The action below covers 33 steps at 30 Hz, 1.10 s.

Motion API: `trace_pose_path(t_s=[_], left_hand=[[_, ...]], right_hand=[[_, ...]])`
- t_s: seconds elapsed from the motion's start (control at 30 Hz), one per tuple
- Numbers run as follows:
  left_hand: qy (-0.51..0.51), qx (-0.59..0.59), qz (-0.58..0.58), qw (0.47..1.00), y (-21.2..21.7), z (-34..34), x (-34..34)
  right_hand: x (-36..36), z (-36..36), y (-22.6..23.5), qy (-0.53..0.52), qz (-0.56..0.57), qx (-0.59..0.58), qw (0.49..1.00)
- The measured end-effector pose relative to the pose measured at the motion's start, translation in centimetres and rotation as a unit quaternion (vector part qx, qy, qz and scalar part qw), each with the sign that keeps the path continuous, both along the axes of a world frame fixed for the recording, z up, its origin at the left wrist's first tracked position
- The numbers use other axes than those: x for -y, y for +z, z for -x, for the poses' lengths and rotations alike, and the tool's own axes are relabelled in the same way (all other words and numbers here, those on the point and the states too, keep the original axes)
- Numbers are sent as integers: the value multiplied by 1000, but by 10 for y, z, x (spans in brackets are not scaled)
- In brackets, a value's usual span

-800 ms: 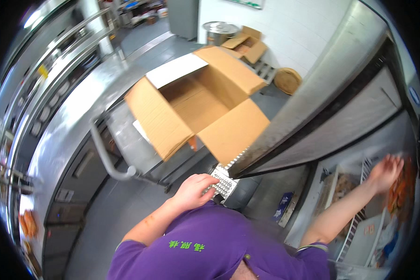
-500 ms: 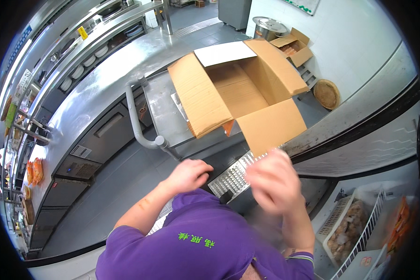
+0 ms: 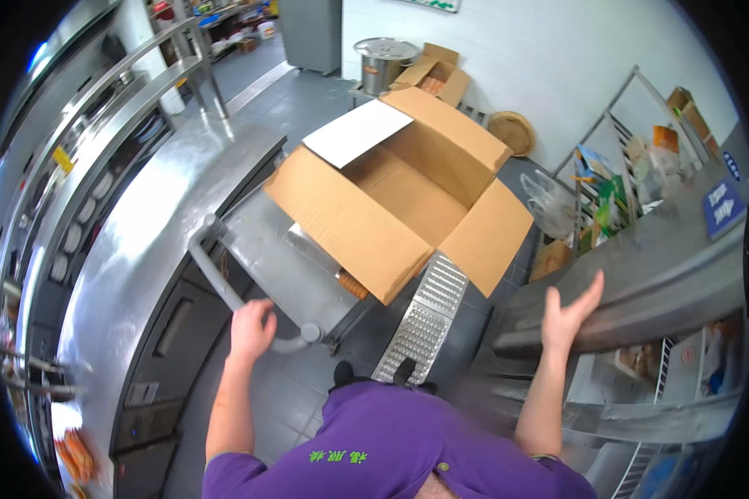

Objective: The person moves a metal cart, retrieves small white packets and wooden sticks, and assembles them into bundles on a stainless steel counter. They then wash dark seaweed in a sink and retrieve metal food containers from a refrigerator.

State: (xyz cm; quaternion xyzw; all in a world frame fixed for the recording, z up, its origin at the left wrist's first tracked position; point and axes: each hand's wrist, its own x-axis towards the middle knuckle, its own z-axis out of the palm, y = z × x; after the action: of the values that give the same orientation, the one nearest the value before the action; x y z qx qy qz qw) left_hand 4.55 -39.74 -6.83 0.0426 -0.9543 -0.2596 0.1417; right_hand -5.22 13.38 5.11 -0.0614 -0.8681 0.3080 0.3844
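Observation:
A large brown cardboard box [image 3: 474, 229] with spread flaps, one of them white, rests on a metal cart [image 3: 262, 249]; its visible inside is bare. My left hand [image 3: 252, 328] is at the cart's grey tubular handle [image 3: 212, 270], fingers curled over it. Part of the tube is hidden behind that hand. My right hand [image 3: 567, 316] is open, thumb well apart from the fingers, with nothing in it. It is in front of the thick edge of a grey refrigerator door [image 3: 632, 303]; whether they touch I cannot tell.
Containers of food [image 3: 637, 366] sit inside the refrigerator at right. A long steel counter [image 3: 133, 274] runs along the left. Beyond the box are a lidded steel pot [image 3: 383, 62], an open carton [image 3: 441, 75] and a round basket [image 3: 512, 133]. A perforated metal drain cover [image 3: 420, 333] crosses the floor.
My left hand has moved left to the cart handle. My right hand has moved right, away from the box flap, and spread open. The door has swung, revealing a rack behind it.

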Motion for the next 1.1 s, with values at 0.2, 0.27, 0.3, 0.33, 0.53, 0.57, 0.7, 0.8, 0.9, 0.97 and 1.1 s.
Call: trace_pose_path(t_s=[0.2,0.27,0.3,0.33,0.53,0.57,0.7,0.8,0.9,0.97,1.1], left_hand=[[-44,-240,16,970,-62,5,1],[-30,-216,25,976,-65,-7,-12],[-26,-197,24,980,-62,-4,-26],[-22,-180,18,983,-61,1,-47],[-210,-149,-94,962,-33,43,-108],[-244,-148,-120,951,-31,57,-95],[-148,-65,84,983,-18,152,-13],[-148,219,77,961,-35,162,-13],[-144,171,46,974,-41,153,-65],[-126,150,51,979,-54,155,-73],[-87,152,47,983,-59,157,-114]], right_hand=[[-4,-52,-32,-69,-28,39,996],[63,-64,-44,25,57,122,991],[100,-65,-58,88,72,136,984],[131,-67,-79,168,118,166,965],[221,-65,-157,502,116,247,821],[223,-56,-150,502,1,242,830],[209,-30,-152,350,-132,235,897],[181,-11,-173,298,-84,86,947],[139,5,-163,242,-61,78,965],[126,28,-164,254,-60,76,962],[82,63,-176,246,-33,61,967]])
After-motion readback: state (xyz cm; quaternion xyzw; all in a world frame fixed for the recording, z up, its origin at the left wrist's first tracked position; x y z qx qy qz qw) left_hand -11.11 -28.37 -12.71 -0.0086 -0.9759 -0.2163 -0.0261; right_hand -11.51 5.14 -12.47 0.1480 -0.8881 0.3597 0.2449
